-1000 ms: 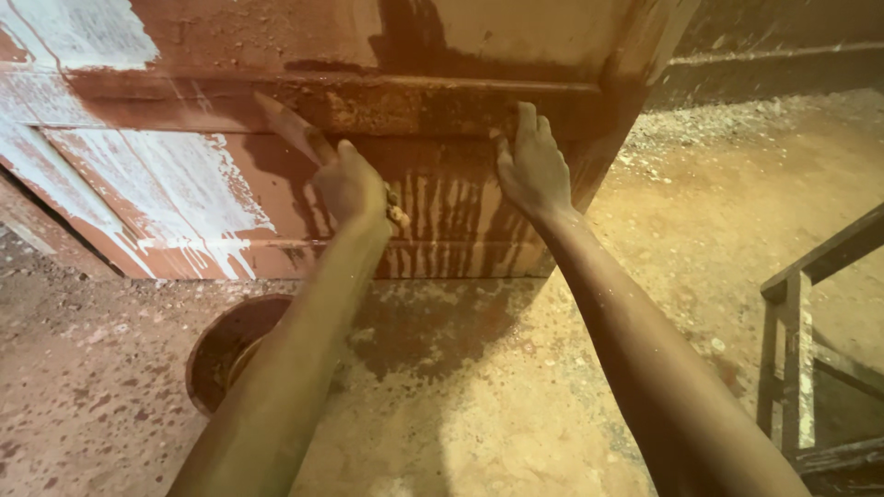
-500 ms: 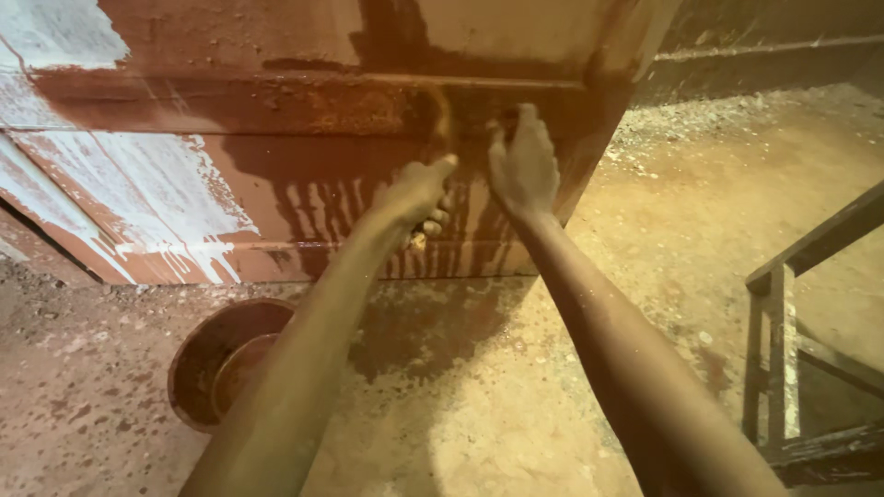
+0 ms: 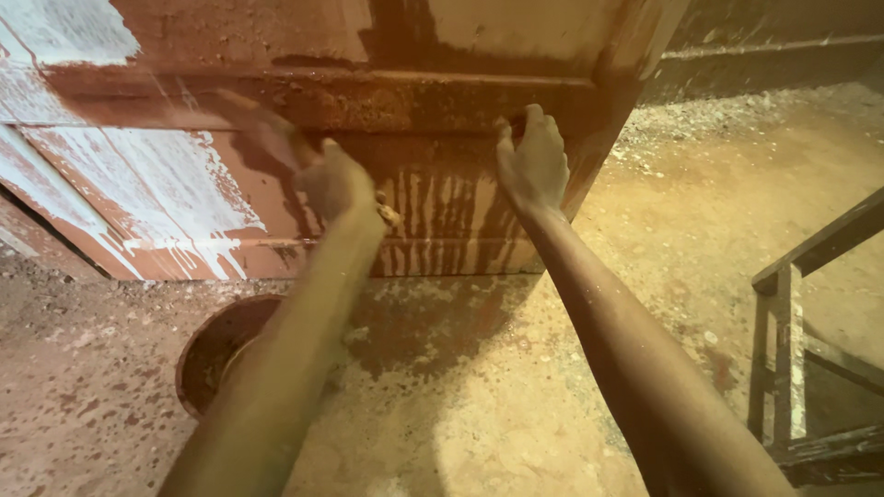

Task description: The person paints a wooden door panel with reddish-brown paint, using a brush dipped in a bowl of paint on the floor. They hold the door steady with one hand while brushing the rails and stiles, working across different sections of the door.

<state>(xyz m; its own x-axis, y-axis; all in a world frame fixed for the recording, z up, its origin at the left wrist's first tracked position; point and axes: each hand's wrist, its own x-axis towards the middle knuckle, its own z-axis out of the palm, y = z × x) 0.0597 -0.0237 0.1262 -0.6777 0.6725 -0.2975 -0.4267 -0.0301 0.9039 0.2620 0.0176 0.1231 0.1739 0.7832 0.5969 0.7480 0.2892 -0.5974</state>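
Observation:
A big reddish-brown wooden panel point(image 3: 433, 156), wet and streaked, with white patches on its left side, stands upright on the floor. My left hand point(image 3: 333, 179) is blurred and closed on a small scrubbing pad or rag pressed against the panel's lower section. My right hand point(image 3: 532, 166) rests with spread fingers against the panel near its right edge, fingertips at the horizontal rail. Dark drip marks run down the panel between my hands.
A round dark bucket point(image 3: 214, 350) sits on the floor under my left forearm. The floor point(image 3: 479, 387) is dusty, wet and reddish. A wooden frame or ladder point(image 3: 792, 313) stands at the right. A wall base runs along the back right.
My left hand swept right along the panel toward my right hand, then back to the left. My right hand has stayed on the panel.

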